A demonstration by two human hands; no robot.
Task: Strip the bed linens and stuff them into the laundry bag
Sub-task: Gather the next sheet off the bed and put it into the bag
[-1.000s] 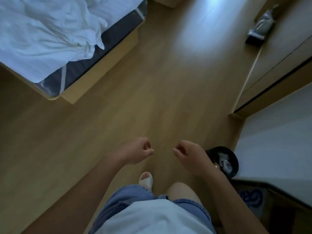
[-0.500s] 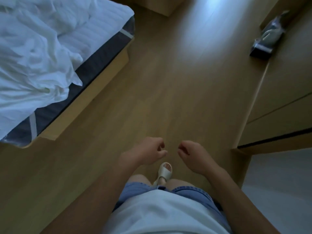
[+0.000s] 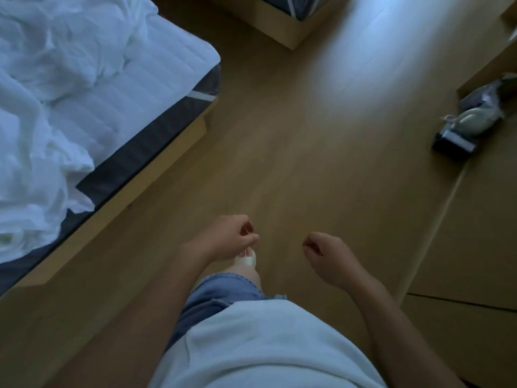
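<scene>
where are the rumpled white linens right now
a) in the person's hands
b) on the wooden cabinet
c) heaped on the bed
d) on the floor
c: the white linens lie heaped on the bed, while the left hand and right hand hold nothing.

Head-worn wide-angle view, facing steeply down, floor (image 3: pixel 307 163) close below
</scene>
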